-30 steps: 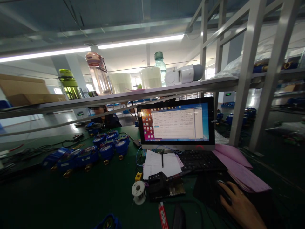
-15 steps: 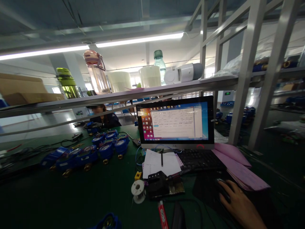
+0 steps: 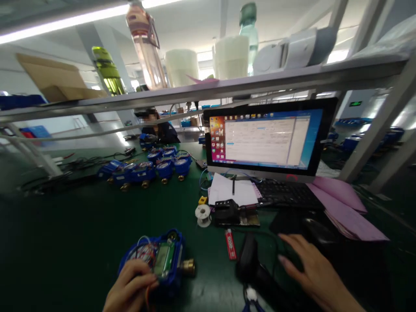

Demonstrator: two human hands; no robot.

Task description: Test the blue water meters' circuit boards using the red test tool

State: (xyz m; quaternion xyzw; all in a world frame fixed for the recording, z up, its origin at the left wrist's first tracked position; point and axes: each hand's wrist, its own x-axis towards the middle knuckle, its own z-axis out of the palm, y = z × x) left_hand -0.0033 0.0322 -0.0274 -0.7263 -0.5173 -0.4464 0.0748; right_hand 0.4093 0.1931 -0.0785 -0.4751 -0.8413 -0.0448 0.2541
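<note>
My left hand is at the near edge of an open blue water meter with a brass fitting, a small display and bundled wires inside. Its fingers are pinched together, with an orange wire coming out beneath the fingertips. Over the dark mat, my right hand has its fingers apart and holds nothing. It lies between a black computer mouse and a black barcode scanner, touching neither as far as I can see.
A monitor with a keyboard stands behind papers and pink sheets. A solder spool, a red box cutter-like strip and blue-handled pliers lie mid-table. Several blue meters sit back left. A shelf crosses above.
My right hand has left the mouse and moved left toward the scanner. My left hand has come into view at the open meter. The view has tilted down and shifted left.
</note>
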